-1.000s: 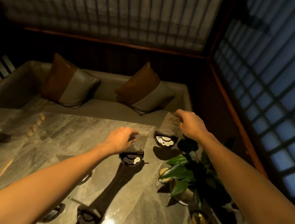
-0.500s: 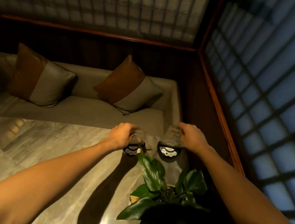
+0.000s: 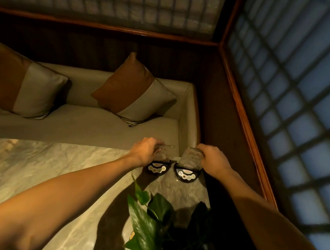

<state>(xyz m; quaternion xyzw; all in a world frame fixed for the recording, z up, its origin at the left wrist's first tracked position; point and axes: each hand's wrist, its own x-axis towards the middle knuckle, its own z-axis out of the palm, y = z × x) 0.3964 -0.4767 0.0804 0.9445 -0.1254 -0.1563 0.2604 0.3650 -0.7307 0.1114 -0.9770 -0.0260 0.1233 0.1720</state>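
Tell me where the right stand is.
Head view, far right corner of the table: the right stand is beside the left stand, gripped by the right hand, beyond the plant.

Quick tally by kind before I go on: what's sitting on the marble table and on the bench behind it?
Clear acrylic sign stands on black button bases: 2, one gripped by the left hand, one by the right hand
Brown-and-cream square cushions: 2
Green leafy potted plant: 1
Total: 5
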